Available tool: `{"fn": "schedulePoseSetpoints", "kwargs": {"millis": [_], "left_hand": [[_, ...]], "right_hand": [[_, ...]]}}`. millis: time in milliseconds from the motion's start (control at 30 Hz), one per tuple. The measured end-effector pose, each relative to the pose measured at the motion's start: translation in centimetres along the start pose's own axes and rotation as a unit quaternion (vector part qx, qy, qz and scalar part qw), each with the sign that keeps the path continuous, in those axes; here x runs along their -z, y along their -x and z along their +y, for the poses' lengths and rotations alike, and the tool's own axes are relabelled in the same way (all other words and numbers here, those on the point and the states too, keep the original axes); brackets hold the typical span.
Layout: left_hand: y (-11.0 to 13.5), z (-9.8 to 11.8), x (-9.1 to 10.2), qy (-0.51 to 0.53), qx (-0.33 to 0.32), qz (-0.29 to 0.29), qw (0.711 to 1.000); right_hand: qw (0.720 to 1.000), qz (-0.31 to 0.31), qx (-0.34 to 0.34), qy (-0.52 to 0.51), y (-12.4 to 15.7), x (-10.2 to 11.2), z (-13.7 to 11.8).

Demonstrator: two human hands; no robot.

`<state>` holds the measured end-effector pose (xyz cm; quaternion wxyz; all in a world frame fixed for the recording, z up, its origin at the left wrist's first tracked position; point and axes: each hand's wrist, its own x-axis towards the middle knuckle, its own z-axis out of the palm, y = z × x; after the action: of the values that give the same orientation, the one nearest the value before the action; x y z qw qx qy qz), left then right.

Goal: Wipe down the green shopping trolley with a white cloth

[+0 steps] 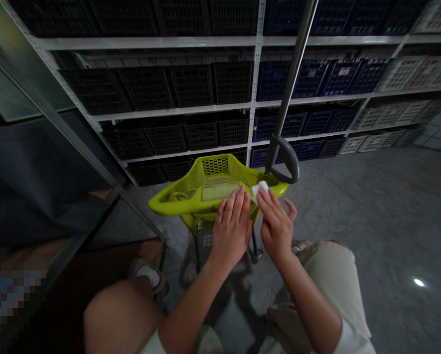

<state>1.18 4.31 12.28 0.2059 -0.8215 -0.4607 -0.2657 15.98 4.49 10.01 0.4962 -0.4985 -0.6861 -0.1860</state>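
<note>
Many crates (191, 86) on shelving (257, 98) — grey floor (371, 221) (glossy) around the basket (161, 204).

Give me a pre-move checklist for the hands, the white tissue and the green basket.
1. Left hand on the lime-green plastic basket: ok, lying flat on it.
2. White tissue secure in the right hand: cannot tell, fingertips touch it but the grip is unclear.
3. Gray handle apart from the right hand: ok.
4. Tan item in the basket identified: cannot tell, too dim.
</note>
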Motion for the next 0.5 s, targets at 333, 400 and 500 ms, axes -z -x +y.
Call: {"fn": "schedulePoseSetpoints", "kwargs": {"millis": [333,400,500], "left_hand": [[-0.1,0.2,0.1,0.004,-0.002,-0.021,1.000],[-0.1,0.3,-0.1,0.002,0.001,-0.016,1.000],[0.0,0.3,-0.3,-0.003,0.010,-0.006,1.000]], "right_hand": [[0.994,0.098,-0.054,0.013,0.5,0.3,4.0],[0.996,0.071,-0.046,0.012,0.4,0.0,2.2],[0.999,-0.025,0.041,-0.018,0.3,-0.2,0.3]]}}
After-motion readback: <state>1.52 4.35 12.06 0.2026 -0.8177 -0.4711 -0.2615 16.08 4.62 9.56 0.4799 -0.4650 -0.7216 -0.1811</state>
